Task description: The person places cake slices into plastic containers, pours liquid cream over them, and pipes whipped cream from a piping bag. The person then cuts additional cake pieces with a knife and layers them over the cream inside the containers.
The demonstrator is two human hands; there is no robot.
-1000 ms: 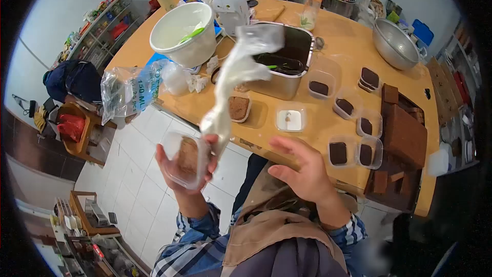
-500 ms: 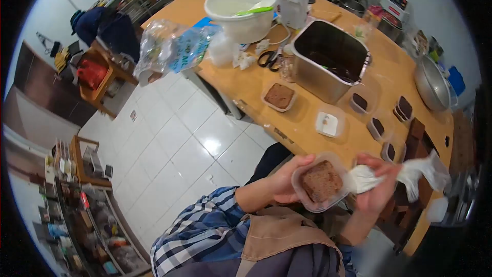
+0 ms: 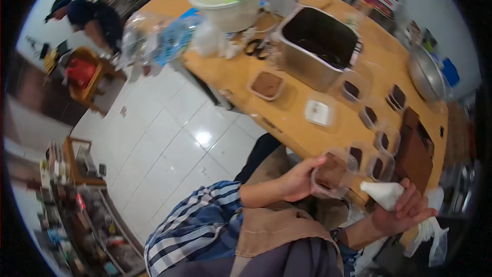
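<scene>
Head camera view: a broad, pale-brown wooden table (image 3: 292,129) carries a deep, rectangular silver metal tin (image 3: 307,69) and, toward the right, a dark-brown block of cake (image 3: 412,156), while the work in hand sits just off its near edge. Low at right, a soft, translucent plastic piping bag (image 3: 383,195) filled with white cream lies in the right hand (image 3: 402,209), fingers wrapped round its middle, its blunt tip pointed left and its limp tail hanging past the palm. The bag looks yielding and perhaps slick — best gripped behind the filling, where a firm squeeze should drive it forward without bursting the seam. A narrow gap from that tip, a small, rounded-square clear plastic container (image 3: 348,181) is held over the lap by the left hand (image 3: 301,180), thumb at the rim; the fingers beneath are partly hidden. It is likely light, thin-walled and easily flexed, so the rim and outer sides offer the safest hold, lightly pinched. Smallest of all, the square piece of brown cake (image 3: 331,170) inside appears soft and crumbly — a thing to be moved by its container, not by its surface.
</scene>
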